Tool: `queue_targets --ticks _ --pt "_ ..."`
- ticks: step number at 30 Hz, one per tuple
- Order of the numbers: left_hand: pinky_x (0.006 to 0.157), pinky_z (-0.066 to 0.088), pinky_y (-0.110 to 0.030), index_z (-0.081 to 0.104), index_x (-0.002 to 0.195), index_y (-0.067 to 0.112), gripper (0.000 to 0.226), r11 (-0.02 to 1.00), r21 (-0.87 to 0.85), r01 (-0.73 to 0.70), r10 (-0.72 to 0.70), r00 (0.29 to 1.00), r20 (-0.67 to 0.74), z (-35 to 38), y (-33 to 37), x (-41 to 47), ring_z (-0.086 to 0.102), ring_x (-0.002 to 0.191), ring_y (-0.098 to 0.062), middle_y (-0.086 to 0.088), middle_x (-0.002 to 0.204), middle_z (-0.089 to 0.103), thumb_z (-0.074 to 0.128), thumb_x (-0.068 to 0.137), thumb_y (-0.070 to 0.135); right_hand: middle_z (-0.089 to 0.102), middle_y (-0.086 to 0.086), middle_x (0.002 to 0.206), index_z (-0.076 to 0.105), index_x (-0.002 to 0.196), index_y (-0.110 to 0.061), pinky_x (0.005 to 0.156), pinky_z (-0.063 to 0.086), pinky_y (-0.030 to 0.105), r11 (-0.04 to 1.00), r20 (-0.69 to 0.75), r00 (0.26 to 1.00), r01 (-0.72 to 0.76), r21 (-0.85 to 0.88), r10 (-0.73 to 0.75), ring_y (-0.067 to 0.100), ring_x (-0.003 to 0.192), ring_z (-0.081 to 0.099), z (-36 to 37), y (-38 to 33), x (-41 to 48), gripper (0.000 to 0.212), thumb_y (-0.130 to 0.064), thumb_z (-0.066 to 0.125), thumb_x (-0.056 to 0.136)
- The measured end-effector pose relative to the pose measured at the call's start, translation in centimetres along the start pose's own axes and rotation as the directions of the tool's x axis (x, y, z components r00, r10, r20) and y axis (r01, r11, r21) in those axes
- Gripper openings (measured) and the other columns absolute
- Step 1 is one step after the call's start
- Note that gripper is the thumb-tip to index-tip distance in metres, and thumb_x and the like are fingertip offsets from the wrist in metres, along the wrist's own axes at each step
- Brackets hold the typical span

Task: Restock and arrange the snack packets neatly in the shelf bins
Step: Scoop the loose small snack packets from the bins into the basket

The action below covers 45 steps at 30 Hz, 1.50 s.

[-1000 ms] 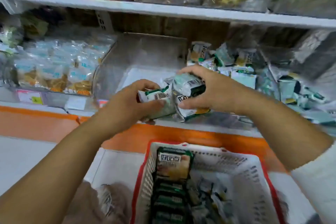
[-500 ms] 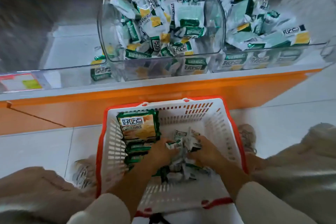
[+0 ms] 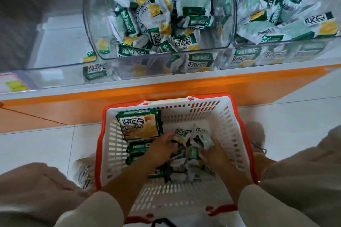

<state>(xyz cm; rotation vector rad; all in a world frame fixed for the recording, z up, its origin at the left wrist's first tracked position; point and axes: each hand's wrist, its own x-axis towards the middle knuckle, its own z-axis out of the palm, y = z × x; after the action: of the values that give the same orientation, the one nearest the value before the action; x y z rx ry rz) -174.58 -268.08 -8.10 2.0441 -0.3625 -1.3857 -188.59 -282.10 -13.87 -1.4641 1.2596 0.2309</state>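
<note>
A white basket (image 3: 230,127) with a red rim stands on the floor below the shelf. Inside it lie large green snack bags (image 3: 140,125) on the left and a heap of small green-and-white snack packets (image 3: 186,164) in the middle. My left hand (image 3: 162,147) reaches into the heap, its fingers on a small packet. My right hand (image 3: 214,153) grips a small packet (image 3: 206,139) at the heap's right side. Above, a clear shelf bin (image 3: 103,46) is heaped with the same small packets, and a second bin (image 3: 287,42) to its right is full too.
An orange shelf base (image 3: 92,101) runs across in front of the basket. Left of the filled bin is a nearly bare clear compartment (image 3: 55,42) with a price label (image 3: 13,84) at its front. White floor tiles surround the basket; my knees flank it.
One second ago both hands held small packets up at the shelf bin. They have since dropped into the basket and gather packets from the heap; my view has tilted down.
</note>
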Motion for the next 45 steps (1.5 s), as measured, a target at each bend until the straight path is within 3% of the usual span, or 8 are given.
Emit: queue_targets --ticks 6,10,14,23,27,32,40,45 --pt "0.08 0.049 -0.011 0.06 0.126 0.03 0.03 0.905 0.281 -0.319 0.367 0.92 -0.138 -7.3 4.1 -6.3 0.06 0.101 -0.002 0.01 0.12 0.064 0.059 0.097 0.022 0.062 0.009 0.112 0.054 0.123 -0.018 0.069 0.046 0.023 0.955 0.018 0.957 0.287 0.07 -0.288 0.013 0.086 0.059 0.6 -7.6 -5.4 0.031 -0.014 0.06 0.094" --pt "0.071 0.043 -0.004 0.067 0.115 0.024 0.022 0.76 0.463 -0.456 0.624 0.713 -0.32 -14.5 8.1 -12.5 0.059 0.089 0.004 0.019 0.099 0.063 0.06 0.096 0.015 0.063 -0.019 0.109 0.056 0.107 -0.042 0.082 0.047 0.025 0.837 0.076 0.834 0.548 0.014 -0.547 0.001 0.098 0.059 0.9 -15.2 -11.3 0.023 -0.022 0.059 0.096" --pt "0.081 0.053 -0.028 0.068 0.113 0.02 0.022 0.731 0.518 -0.444 0.682 0.472 -0.559 -21.7 9.4 -15.4 0.062 0.088 -0.011 0.006 0.103 0.066 0.063 0.093 0.011 0.063 -0.029 0.1 0.061 0.103 -0.047 0.083 0.048 0.023 0.681 0.184 0.668 0.732 0.014 -0.721 -0.008 0.094 0.06 0.7 -22.9 -17.6 0.02 -0.03 0.057 0.094" --pt "0.088 0.049 -0.024 0.066 0.116 0.028 0.037 0.825 0.512 -0.241 0.477 0.782 -0.4 -29.9 10.3 -10.0 0.059 0.096 -0.008 0.007 0.115 0.066 0.078 0.082 0.038 0.062 -0.021 0.106 0.064 0.096 -0.041 0.087 0.046 0.013 0.168 0.412 0.301 0.93 -0.328 -0.86 -0.004 0.097 0.059 5.0 -41.8 -18.2 0.024 -0.018 0.06 0.093" --pt "0.097 0.047 -0.035 0.066 0.119 0.024 0.045 0.748 0.633 -0.199 0.417 0.883 -0.215 -30.5 10.8 -7.4 0.058 0.107 -0.018 0.003 0.119 0.064 0.076 0.081 0.045 0.06 -0.014 0.119 0.062 0.117 -0.036 0.097 0.046 0.029 -0.095 0.683 0.451 0.792 -0.603 -0.574 0.006 0.109 0.056 8.9 -47.3 -13.9 0.027 -0.024 0.062 0.093" --pt "0.082 0.047 -0.031 0.063 0.116 0.02 0.044 0.592 0.792 -0.149 0.385 0.916 -0.115 -30.9 10.4 -5.6 0.054 0.09 -0.02 -0.003 0.109 0.062 0.072 0.083 0.047 0.053 -0.004 0.133 0.052 0.132 -0.038 0.09 0.042 0.03 -0.248 0.707 0.676 0.663 -0.707 -0.207 0.016 0.114 0.052 13.0 -49.8 -10.7 0.05 -0.022 0.07 0.088" --pt "0.081 0.046 -0.028 0.061 0.119 0.022 0.047 0.71 0.688 -0.146 0.302 0.947 -0.11 -33.3 8.3 -5.7 0.059 0.096 -0.017 0.001 0.112 0.064 0.078 0.079 0.04 0.03 0.002 0.154 0.028 0.15 -0.036 0.096 0.04 0.029 -0.417 0.634 0.772 0.564 -0.713 -0.04 0.025 0.132 0.041 16.2 -48.8 -6.9 0.085 -0.022 0.076 0.081" --pt "0.065 0.039 -0.025 0.048 0.1 0.025 0.046 0.791 0.589 -0.163 0.342 0.917 -0.205 -33.8 8.0 -5.8 0.05 0.083 -0.012 0.008 0.094 0.052 0.084 0.072 0.032 0.05 0.001 0.106 0.037 0.134 -0.017 0.066 0.048 0.027 -0.349 0.62 0.775 0.551 -0.758 -0.122 0.023 0.097 0.052 16.6 -48.1 -6.2 0.074 -0.017 0.081 0.075"
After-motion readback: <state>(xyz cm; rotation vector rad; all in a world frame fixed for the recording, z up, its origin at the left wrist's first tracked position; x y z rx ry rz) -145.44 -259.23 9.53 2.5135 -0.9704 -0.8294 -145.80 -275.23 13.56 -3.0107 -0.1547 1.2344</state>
